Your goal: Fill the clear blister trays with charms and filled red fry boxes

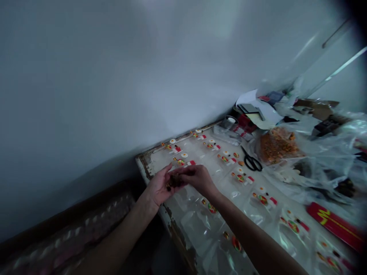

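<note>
My left hand (159,188) is cupped palm up over the table's near left part, with a small heap of dark brown pieces (172,181) in it. The fingers of my right hand (200,178) are pinched together at the heap; whether a piece sits between the fingertips is hidden. Around both hands lie clear plastic bags (195,225) with small groups of miniature food pieces on them. Among these are a fried egg (184,155), a round red-green piece (212,208), a tiny burger (226,235) and red-and-white pieces (190,163).
Black-handled scissors (252,163) lie right of the groups, beside a bag of orange-brown pieces (278,145). A tape roll (230,122) and papers (260,110) are at the back. A red box with a yellow mark (335,225) lies at right. The wall (129,76) borders the table.
</note>
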{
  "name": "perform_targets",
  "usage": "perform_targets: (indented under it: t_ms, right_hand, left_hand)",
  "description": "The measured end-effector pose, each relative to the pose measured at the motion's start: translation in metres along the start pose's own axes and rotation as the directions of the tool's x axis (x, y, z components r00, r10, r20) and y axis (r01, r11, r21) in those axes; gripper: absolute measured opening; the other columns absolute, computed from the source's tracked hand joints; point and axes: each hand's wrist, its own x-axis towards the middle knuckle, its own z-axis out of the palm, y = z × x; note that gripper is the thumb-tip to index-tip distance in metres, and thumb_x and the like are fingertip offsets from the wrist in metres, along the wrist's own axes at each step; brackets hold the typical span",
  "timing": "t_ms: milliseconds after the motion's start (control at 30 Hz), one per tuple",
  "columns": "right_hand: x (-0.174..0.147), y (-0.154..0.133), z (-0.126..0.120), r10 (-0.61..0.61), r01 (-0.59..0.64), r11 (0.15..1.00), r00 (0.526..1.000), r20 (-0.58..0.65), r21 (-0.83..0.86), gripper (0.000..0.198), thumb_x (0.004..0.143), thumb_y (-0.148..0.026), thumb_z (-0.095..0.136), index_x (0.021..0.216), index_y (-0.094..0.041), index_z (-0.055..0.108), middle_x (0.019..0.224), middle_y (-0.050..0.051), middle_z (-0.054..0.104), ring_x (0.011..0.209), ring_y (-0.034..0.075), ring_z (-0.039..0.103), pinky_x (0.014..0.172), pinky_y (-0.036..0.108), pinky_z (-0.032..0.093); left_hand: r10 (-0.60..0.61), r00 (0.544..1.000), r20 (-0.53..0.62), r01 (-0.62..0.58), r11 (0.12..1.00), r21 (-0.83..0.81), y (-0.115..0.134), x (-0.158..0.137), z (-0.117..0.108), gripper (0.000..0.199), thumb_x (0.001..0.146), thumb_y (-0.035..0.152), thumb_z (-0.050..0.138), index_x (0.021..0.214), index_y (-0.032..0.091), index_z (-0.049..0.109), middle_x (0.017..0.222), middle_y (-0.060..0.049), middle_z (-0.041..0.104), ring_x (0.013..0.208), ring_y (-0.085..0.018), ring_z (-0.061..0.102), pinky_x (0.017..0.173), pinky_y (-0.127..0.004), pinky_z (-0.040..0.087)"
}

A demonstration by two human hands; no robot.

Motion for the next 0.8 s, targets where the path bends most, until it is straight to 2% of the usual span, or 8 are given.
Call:
perform_targets:
  t_ms: [100,200,267,367,467,600,700,800]
  right_hand:
    - [-0.003,0.018,-0.034,0.095,-0.095,0.995,0.971,-0.219,0.009,0.023,0.072,-0.034,0.076,0.087,-0.017,0.08,0.069,0.004,0.075,0.061,0.02,0.071,0.057,0.027,0.054]
    - [0.015,0.03,-0.062,-0.025,-0.041,0.982,0.939,-0.342,-0.184,0.02,0.073,-0.03,0.074,0.088,-0.017,0.079,0.074,0.006,0.077,0.067,0.02,0.072,0.062,0.028,0.054]
    - [0.032,0.034,-0.068,-0.183,0.075,0.924,0.947,-0.263,-0.375,0.014,0.076,-0.025,0.072,0.086,-0.018,0.079,0.078,0.005,0.076,0.069,0.019,0.071,0.065,0.027,0.053]
    - [0.055,0.035,-0.061,-0.34,0.283,0.737,0.94,0.024,-0.614,0.017,0.08,-0.013,0.066,0.09,-0.019,0.079,0.087,0.006,0.075,0.076,0.016,0.069,0.07,0.024,0.05]
    - [0.069,0.034,-0.054,-0.304,0.365,0.526,0.924,0.23,-0.768,0.025,0.084,-0.008,0.059,0.097,-0.018,0.078,0.097,0.008,0.074,0.086,0.017,0.069,0.075,0.024,0.048]
    - [0.073,0.026,-0.057,-0.198,0.375,0.325,0.925,0.325,-0.868,0.034,0.088,-0.006,0.054,0.111,-0.018,0.075,0.101,0.01,0.074,0.094,0.021,0.069,0.076,0.027,0.047]
    - [0.062,0.013,-0.061,-0.206,0.303,0.357,0.948,0.242,-0.883,0.038,0.091,-0.009,0.053,0.123,-0.02,0.071,0.1,0.011,0.076,0.089,0.022,0.07,0.073,0.029,0.047]
    - [0.041,-0.005,-0.057,-0.305,0.304,0.55,0.94,0.152,-0.778,0.029,0.095,-0.021,0.058,0.12,-0.022,0.073,0.094,0.007,0.076,0.079,0.019,0.069,0.07,0.027,0.046]
  left_hand:
    - [0.029,0.999,-0.029,-0.028,0.999,0.018,-0.001,-0.001,-0.002,0.039,0.101,0.03,0.047,0.122,0.002,0.063,0.105,-0.021,0.074,0.09,-0.025,0.074,0.084,-0.037,0.06]
    - [0.08,0.996,-0.046,-0.079,0.996,0.042,0.008,-0.003,-0.002,0.041,0.1,0.032,0.049,0.127,0.004,0.062,0.114,-0.021,0.073,0.097,-0.026,0.073,0.085,-0.036,0.06]
    - [0.086,0.996,-0.017,-0.085,0.995,0.042,0.015,-0.003,0.002,0.045,0.101,0.037,0.047,0.129,0.005,0.061,0.117,-0.021,0.072,0.101,-0.027,0.072,0.087,-0.037,0.059]
    - [0.069,0.997,0.043,-0.071,0.997,0.035,0.02,0.002,0.009,0.053,0.101,0.045,0.044,0.132,0.005,0.059,0.12,-0.022,0.07,0.107,-0.029,0.071,0.091,-0.039,0.058]
    - [0.032,0.998,0.045,-0.034,0.999,0.041,0.021,0.008,0.014,0.058,0.101,0.05,0.042,0.135,0.004,0.056,0.12,-0.024,0.069,0.109,-0.031,0.07,0.091,-0.042,0.058]
    - [0.002,0.998,0.064,-0.006,0.998,0.068,0.021,0.013,0.013,0.061,0.101,0.052,0.038,0.133,0.003,0.056,0.119,-0.025,0.069,0.108,-0.032,0.07,0.089,-0.043,0.057]
    - [0.014,0.996,0.088,-0.021,0.997,0.08,0.018,0.014,0.011,0.06,0.101,0.052,0.038,0.127,0.002,0.06,0.114,-0.025,0.071,0.106,-0.031,0.07,0.091,-0.042,0.057]
    - [0.003,0.996,0.091,-0.01,0.997,0.078,0.013,0.014,0.012,0.056,0.102,0.049,0.037,0.122,0.005,0.064,0.102,-0.021,0.074,0.1,-0.029,0.072,0.091,-0.041,0.057]
